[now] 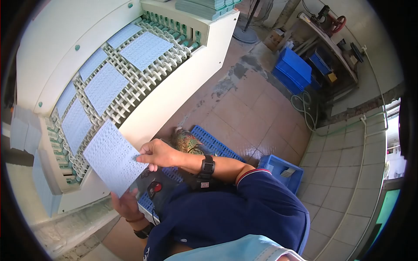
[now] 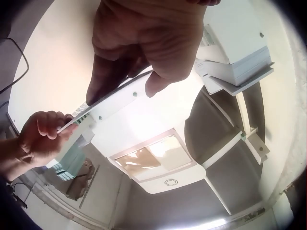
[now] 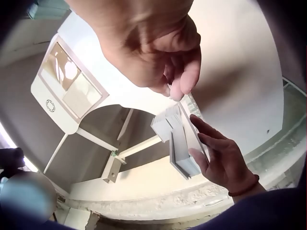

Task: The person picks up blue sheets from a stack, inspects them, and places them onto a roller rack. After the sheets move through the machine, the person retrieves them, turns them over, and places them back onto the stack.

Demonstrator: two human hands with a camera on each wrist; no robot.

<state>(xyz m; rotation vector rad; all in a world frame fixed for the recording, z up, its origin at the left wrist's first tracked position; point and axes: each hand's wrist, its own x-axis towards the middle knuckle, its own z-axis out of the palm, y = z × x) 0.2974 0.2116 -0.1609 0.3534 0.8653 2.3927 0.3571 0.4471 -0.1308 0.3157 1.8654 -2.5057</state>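
A light-blue perforated panel is held tilted at the machine's near edge. My right hand pinches its right corner, thumb on top. At the lower corner, my left hand holds it, fingers partly hidden. The left wrist view shows my left hand with thumb and fingers on either side of the thin panel edge, and my right hand gripping the far end. In the right wrist view, my right hand is above my left hand. Similar panels lie in rows on the white roller conveyor.
Stacked panels stand on the machine's far end, with more stacks at its left side. Blue crates and a hose lie on the tiled floor. Another blue crate is beside the person.
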